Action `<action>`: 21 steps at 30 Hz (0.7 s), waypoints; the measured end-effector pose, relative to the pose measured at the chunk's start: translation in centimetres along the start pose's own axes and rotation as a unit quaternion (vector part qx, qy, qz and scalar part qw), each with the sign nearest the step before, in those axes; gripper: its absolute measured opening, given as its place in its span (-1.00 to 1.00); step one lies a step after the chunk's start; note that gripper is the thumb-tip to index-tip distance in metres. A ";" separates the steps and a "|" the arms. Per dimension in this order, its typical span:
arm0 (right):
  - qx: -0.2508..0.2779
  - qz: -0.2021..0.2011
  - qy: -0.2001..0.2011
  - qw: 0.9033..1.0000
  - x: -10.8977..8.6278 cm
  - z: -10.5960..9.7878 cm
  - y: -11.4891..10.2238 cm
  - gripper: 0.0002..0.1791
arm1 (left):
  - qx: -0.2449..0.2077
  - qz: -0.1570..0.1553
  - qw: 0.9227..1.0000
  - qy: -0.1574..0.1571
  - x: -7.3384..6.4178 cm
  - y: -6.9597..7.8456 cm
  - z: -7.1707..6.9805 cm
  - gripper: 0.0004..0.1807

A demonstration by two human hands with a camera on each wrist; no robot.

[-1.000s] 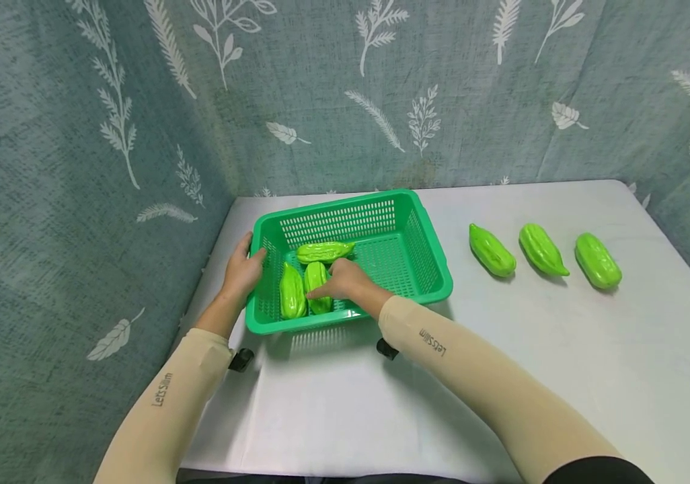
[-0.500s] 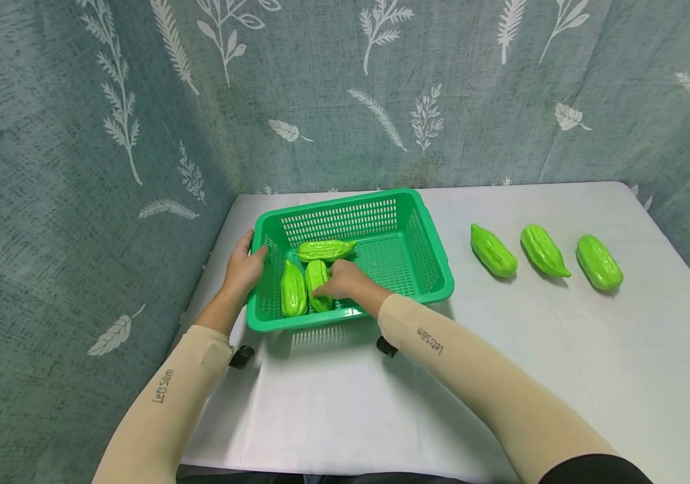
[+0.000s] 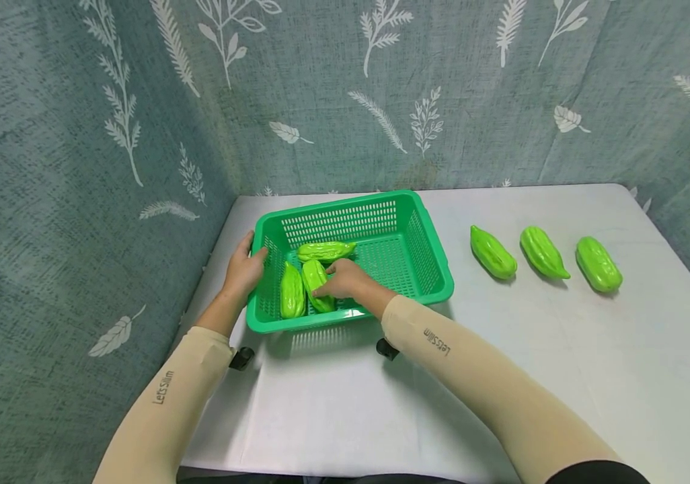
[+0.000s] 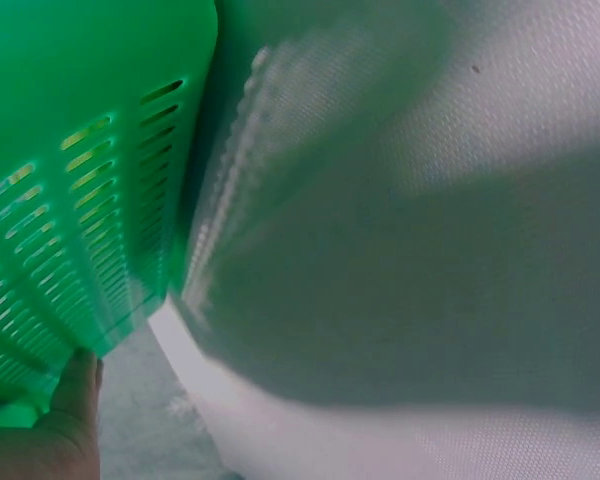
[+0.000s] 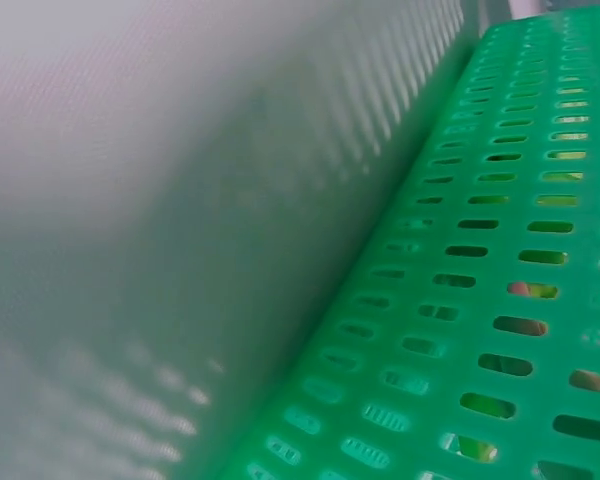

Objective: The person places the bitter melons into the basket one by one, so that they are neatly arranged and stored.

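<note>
Right hand [image 3: 348,280] grasps slanted bitter melon [image 3: 311,274] in plastic basket [image 3: 296,324], near front edge, left of centre. Left hand [image 3: 243,272] grips left edge. Apparently arranging; next likely calls for straightening, then release.

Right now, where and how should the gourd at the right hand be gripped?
Probably around its middle, from above, across its width: the elongated gourd lies lengthwise in the open-topped basket, walls around it and another gourd close on its left.
</note>
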State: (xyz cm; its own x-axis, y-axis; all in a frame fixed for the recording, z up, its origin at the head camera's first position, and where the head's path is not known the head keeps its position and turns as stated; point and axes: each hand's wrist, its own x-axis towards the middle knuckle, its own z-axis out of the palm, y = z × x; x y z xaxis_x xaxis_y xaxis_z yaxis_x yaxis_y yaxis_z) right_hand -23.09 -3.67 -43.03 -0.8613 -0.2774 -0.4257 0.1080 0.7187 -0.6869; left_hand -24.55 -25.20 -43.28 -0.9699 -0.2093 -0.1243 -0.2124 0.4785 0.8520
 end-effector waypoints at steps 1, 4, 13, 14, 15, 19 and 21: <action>0.009 0.000 0.001 1.000 0.0 -0.1 0.0 -0.23 | -0.001 0.000 1.000 0.000 0.0 0.0 0.0 -0.30; 0.038 0.001 0.008 0.999 0.0 -0.3 0.1 -0.23 | -0.001 0.001 1.000 0.000 0.0 0.0 0.2 -0.30; 0.117 -0.013 0.028 0.993 -0.4 -2.4 -0.3 -0.26 | 0.007 -0.001 1.000 0.000 0.1 -0.1 0.2 -0.30; 0.124 -0.016 0.029 0.992 -0.5 -2.9 -0.4 -0.27 | 0.010 -0.002 1.000 0.001 0.1 -0.1 0.2 -0.30; 0.132 -0.018 0.029 0.991 -0.6 -3.3 -0.6 -0.27 | 0.011 -0.002 1.000 0.001 0.1 -0.1 0.2 -0.30; 0.147 -0.025 0.037 0.988 -1.0 -4.9 -0.9 -0.28 | 0.011 -0.006 1.000 -0.001 0.1 0.0 0.0 -0.29; 0.150 -0.023 0.042 0.988 -1.2 -5.8 -0.9 -0.28 | 0.011 -0.008 1.000 -0.001 0.1 -0.1 0.0 -0.30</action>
State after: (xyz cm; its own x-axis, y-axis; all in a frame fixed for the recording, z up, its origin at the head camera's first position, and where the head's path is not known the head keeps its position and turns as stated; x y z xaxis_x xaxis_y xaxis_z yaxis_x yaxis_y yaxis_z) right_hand -25.03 -0.33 -38.48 -0.9054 -0.2431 -0.3482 0.1988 0.4819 -0.8534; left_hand -24.59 -25.28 -43.31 -0.9668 -0.2152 -0.1379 -0.2297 0.4947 0.8382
